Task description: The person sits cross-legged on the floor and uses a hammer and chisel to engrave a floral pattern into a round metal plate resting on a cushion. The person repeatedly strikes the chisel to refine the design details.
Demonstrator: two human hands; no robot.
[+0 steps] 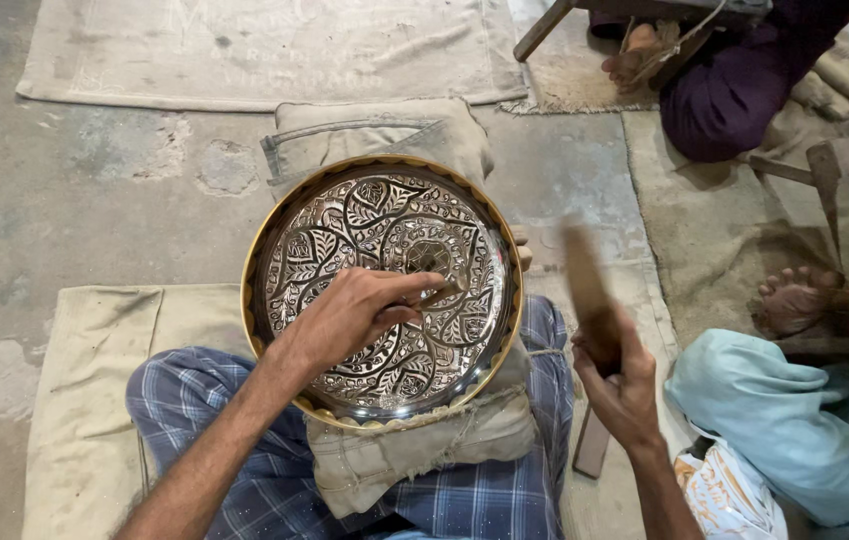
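Note:
A round engraved metal tray (274, 225) with a brass rim rests tilted on a cloth cushion (414, 450) over my lap. My left hand (354, 310) lies on the tray's centre, pinching a thin metal chisel (441, 292) whose tip touches the leaf pattern. My right hand (619, 375) is raised to the right of the tray, gripping a wooden mallet (584, 280) that is blurred by motion and points up and away.
A folded cloth pad (374, 125) props the tray's far edge. Sackcloth mats (84, 400) cover the concrete floor. Another person in purple sits at the top right (734, 80). A bare foot (794, 300) and pale blue cloth (774, 420) lie at my right.

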